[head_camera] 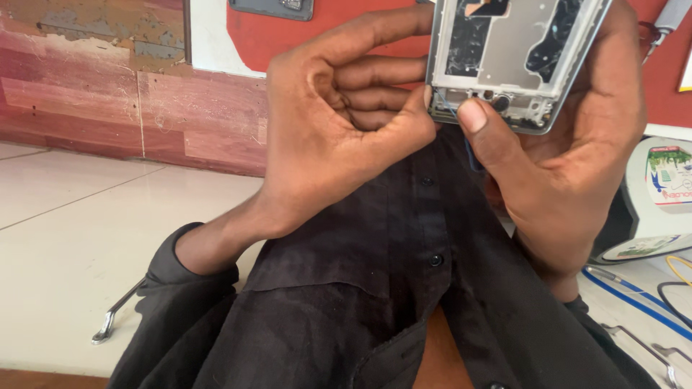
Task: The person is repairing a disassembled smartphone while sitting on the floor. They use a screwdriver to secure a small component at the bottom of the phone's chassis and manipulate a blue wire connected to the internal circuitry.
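At two o'clock, the right hand (577, 144) grips an opened phone frame (512, 57) while the left hand (346, 122) pinches at its lower edge, where a hard tug could likely tear the thin blue wire (448, 108).

Opened phone frame (504, 57), silver-edged with bare grey inner plate and dark patches, held upright, tilted, lower edge facing down.

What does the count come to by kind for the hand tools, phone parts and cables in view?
Opened phone frame, held in both hands, left hand and right hand: 1
Dark phone panel at the top edge: 1
Metal tweezers, one at the left, one at lower right: 2
Cables, blue, yellow, black: 3
Total: 7
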